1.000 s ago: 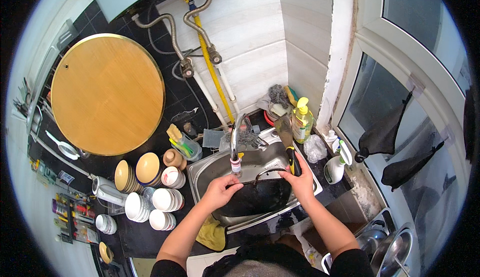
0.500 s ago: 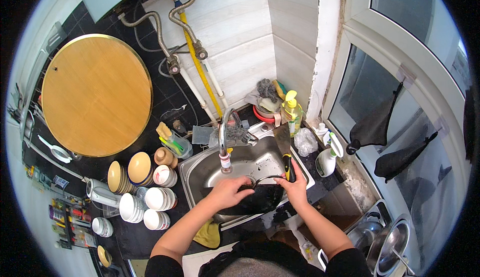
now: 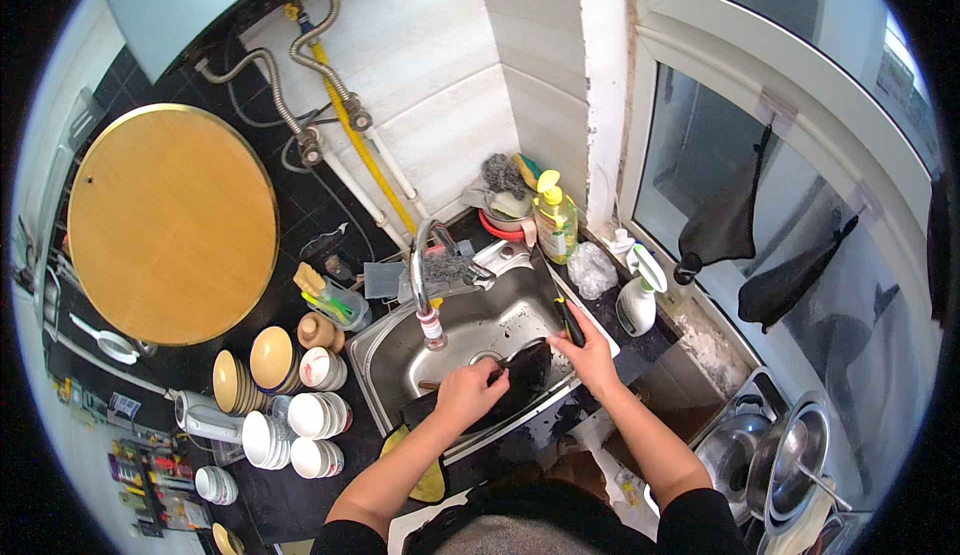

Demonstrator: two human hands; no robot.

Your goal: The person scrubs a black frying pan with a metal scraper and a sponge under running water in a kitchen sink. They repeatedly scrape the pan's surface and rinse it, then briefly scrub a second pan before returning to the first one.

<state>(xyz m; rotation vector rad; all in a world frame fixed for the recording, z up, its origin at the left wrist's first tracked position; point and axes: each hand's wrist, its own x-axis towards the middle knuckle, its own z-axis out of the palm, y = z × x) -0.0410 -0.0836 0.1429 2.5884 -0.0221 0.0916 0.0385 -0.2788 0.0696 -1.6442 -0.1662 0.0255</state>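
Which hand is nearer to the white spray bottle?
Right. The right hand is lower left of the white spray bottle in view; the left hand is farther left, over the sink.

I see a big round wooden board (image 3: 172, 223) at nine o'clock, cream bowls (image 3: 270, 357) at eight and white bowls (image 3: 312, 417) between seven and eight. A yellow hose (image 3: 374, 160) drops between ten and eleven. A soap bottle (image 3: 556, 225) stands at two; black cloths (image 3: 728, 230) hang at three. Metal bowls (image 3: 787, 493) sit at four, a yellow cloth (image 3: 430, 485) between six and seven.
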